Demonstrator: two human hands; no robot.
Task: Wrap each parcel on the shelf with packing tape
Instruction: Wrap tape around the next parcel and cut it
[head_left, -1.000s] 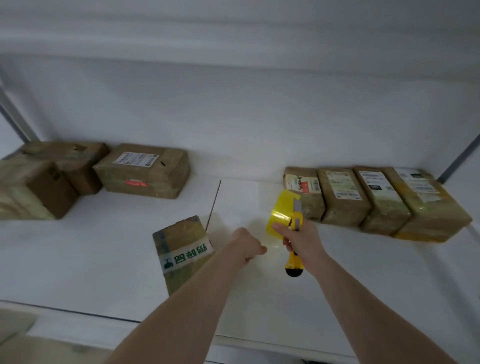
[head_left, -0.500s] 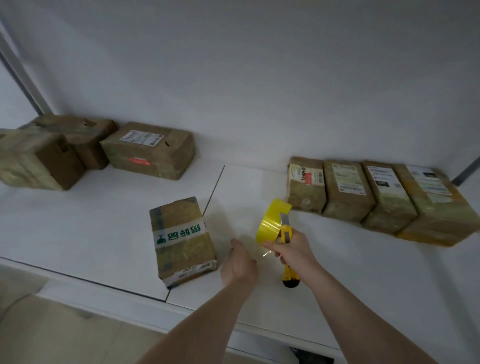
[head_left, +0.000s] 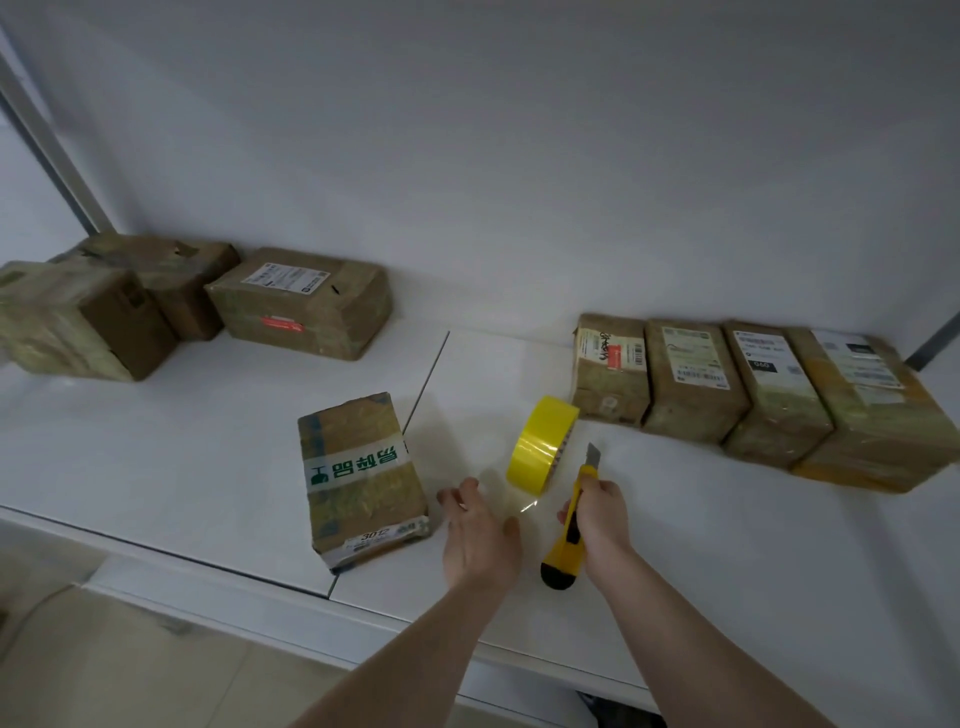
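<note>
A brown parcel (head_left: 363, 473) with a white band of green print lies near the front of the white shelf (head_left: 156, 447). Just right of it my left hand (head_left: 478, 530) hovers with its fingers spread, holding nothing I can make out. A yellow roll of packing tape (head_left: 540, 441) stands on edge beyond both hands. A glinting strip of pulled-out tape runs from it toward my left thumb. My right hand (head_left: 597, 514) grips a yellow utility knife (head_left: 563, 551) with its blade out, pointing up beside the roll.
Several taped parcels (head_left: 696, 379) with labels stand in a row at the back right. Three bigger parcels (head_left: 301, 301) sit at the back left. A seam splits the shelf behind the front parcel. The shelf's front edge runs below my hands, with the floor beneath.
The view has tilted down. My right hand has let go of the tape roll and keeps only the knife. My left hand has opened from a fist and sits beside the front parcel.
</note>
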